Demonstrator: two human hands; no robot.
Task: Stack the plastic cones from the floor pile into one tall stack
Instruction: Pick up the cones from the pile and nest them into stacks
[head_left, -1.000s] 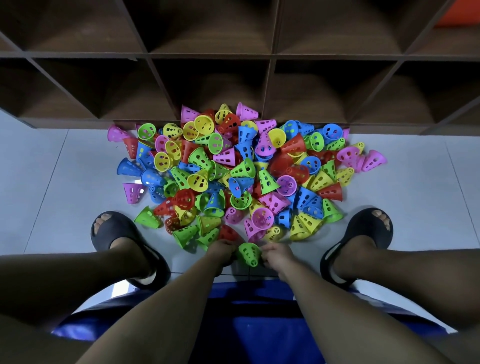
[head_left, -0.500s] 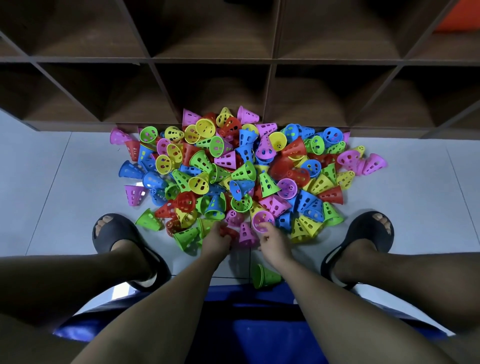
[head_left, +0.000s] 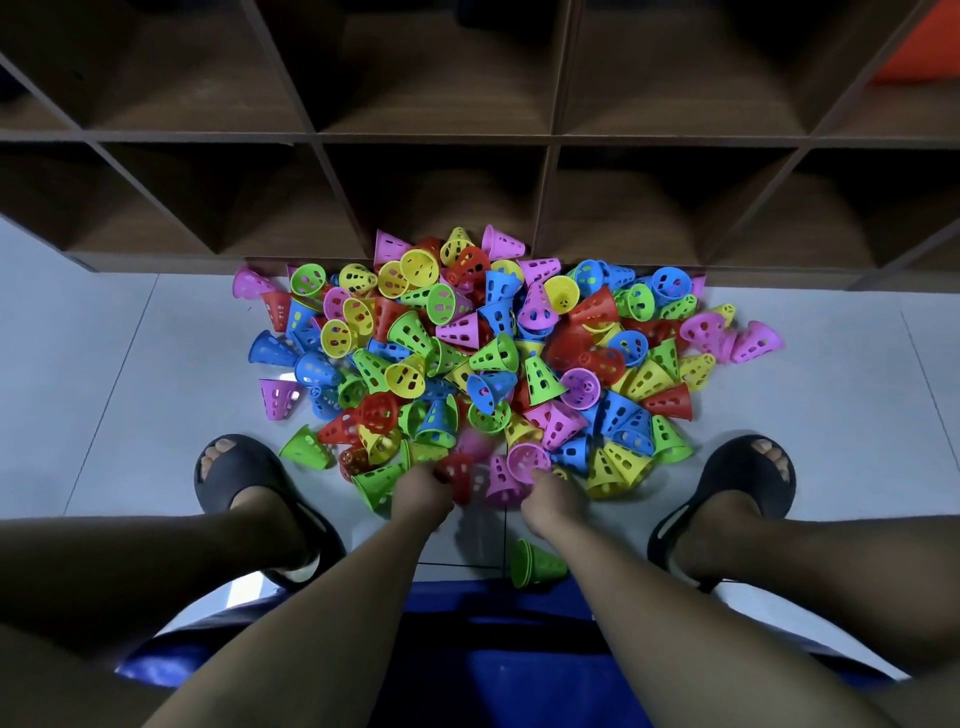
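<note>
A big pile of perforated plastic cones in pink, yellow, green, blue and red lies on the floor in front of the shelf. My left hand is at the pile's near edge, its fingers curled on a blurred red cone. My right hand is beside it, fingers curled on a pink cone. A short green stack of cones lies on its side on the tile just below my right wrist, touched by neither hand.
A dark wooden cubby shelf stands right behind the pile. My feet in black sandals, left and right, flank the pile. Pale floor tiles spread to both sides. A blue seat is under me.
The green cone that both hands held a second ago now lies on the floor near me. Both hands have moved forward into the pile's near edge and closed on a red and a pink cone.
</note>
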